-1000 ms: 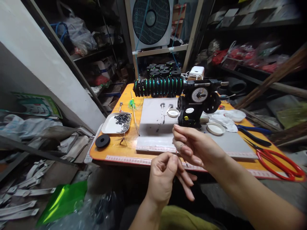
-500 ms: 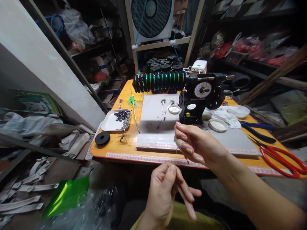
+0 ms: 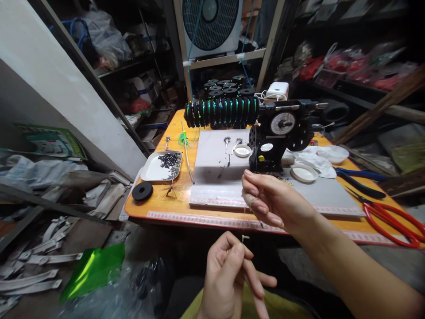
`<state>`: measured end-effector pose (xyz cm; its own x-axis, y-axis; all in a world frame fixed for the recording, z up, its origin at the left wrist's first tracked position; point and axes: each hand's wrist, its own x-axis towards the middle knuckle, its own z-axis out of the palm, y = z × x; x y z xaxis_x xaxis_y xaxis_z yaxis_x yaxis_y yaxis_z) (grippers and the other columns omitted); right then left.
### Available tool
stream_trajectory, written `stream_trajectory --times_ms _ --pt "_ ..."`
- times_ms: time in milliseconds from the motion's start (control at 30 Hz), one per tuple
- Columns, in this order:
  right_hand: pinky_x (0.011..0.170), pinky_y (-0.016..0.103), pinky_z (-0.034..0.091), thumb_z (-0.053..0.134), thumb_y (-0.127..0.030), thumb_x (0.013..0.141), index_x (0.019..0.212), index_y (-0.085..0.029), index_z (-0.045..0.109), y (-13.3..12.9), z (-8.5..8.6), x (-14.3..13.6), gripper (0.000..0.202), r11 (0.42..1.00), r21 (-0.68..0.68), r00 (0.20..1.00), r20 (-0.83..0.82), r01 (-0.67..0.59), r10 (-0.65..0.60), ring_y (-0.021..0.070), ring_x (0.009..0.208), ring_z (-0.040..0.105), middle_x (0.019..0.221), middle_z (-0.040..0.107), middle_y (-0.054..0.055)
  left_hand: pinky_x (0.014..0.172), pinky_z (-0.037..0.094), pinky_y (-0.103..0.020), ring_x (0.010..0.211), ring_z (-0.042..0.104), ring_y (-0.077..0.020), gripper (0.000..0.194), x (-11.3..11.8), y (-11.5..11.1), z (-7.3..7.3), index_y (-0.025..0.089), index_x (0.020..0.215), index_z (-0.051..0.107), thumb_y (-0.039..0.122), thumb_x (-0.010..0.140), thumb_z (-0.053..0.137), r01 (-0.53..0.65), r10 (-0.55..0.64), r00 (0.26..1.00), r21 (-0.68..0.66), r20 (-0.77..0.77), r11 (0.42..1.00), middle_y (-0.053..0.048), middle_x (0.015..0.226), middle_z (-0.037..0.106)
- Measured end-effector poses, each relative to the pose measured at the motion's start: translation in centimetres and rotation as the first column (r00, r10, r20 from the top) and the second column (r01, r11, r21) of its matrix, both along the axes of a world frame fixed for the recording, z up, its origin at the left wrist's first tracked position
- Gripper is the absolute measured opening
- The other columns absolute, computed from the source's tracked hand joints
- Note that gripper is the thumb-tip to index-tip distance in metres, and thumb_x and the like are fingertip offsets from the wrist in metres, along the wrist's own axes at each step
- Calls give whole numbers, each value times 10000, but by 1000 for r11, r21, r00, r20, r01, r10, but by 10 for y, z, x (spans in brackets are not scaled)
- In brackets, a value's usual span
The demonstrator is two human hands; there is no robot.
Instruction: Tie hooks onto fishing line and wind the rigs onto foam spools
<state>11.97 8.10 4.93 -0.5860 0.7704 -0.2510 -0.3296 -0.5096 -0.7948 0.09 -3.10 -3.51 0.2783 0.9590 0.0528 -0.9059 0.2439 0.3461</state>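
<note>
Left hand (image 3: 226, 274) is dropping lower, away from right hand (image 3: 267, 197); bent pale bit (image 3: 245, 238) is showing between the 2, nearer left. Both are pinching; can't tell on what.

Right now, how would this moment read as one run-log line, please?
left hand: pinched | right hand: partly curled, apart from left | small pale piece: beside left hand, grip unclear | scissors: on table

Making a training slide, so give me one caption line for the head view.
Left hand below right hand at an orange table with a black machine.
</note>
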Motion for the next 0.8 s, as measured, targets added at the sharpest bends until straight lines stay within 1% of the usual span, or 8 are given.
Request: stream_trajectory --times_ms 133,233,433,500,667,733,800 --pt "233 95 217 564 -472 899 648 -184 448 0 1 2 399 1000 7 1000 5 8 -8 24 224 330 435 506 -50 343 519 -156 620 754 -216 325 2 -2 -3 116 873 641 267 1025 397 -37 37 999 2 19 999 -66 600 754" --pt "233 93 219 552 -466 910 651 -184 449 0 0 4 397 1000 6 1000 5 9 -9 25 225 337 437 510 -48 357 527 -161 587 749 -210 345 5 -1 -5 113 846 621 274 1030 378 -17 17 1000 5 3 1000 -84 608 756" --pt "228 93 222 562 -466 905 653 -185 451 -1 -2 5 394 1000 4 1000 -10 12 -12 23 223 321 433 506 -52 350 518 -159 582 747 -211 384 9 -3 -10 118 848 610 277 1043 320 -4 4 999 6 52 1000 -85 589 749" --pt "229 93 223 563 -464 905 652 -185 451 0 -2 5 393 1000 3 1000 -17 12 -12 23 225 319 432 505 -53 348 517 -162 580 748 -210 358 7 -4 -9 123 838 595 288 1037 347 -9 9 999 2 32 1000 -81 589 749" --pt "230 96 217 567 -465 901 650 -184 451 1 -2 5 394 1000 4 1000 -23 15 -15 21 225 311 435 508 -53 379 518 -154 530 735 -185 271 0 -3 -5 132 833 538 316 1009 449 57 -59 990 -23 -127 998 -91 649 766" --pt "232 97 215 575 -466 897 650 -185 449 0 -2 5 395 1000 6 1000 -21 18 -18 22 226 314 436 507 -54 366 506 -153 499 724 -177 272 0 -3 -8 136 836 531 320 1012 436 45 -47 991 -16 -123 999 -88 643 765" --pt "232 99 212 581 -469 892 651 -186 446 0 -2 5 395 1000 6 1000 -18 19 -19 24 226 314 434 504 -54 337 480 -146 475 714 -177 281 4 -4 -13 141 835 529 309 1019 399 3 -3 996 0 -88 1000 -85 623 759"
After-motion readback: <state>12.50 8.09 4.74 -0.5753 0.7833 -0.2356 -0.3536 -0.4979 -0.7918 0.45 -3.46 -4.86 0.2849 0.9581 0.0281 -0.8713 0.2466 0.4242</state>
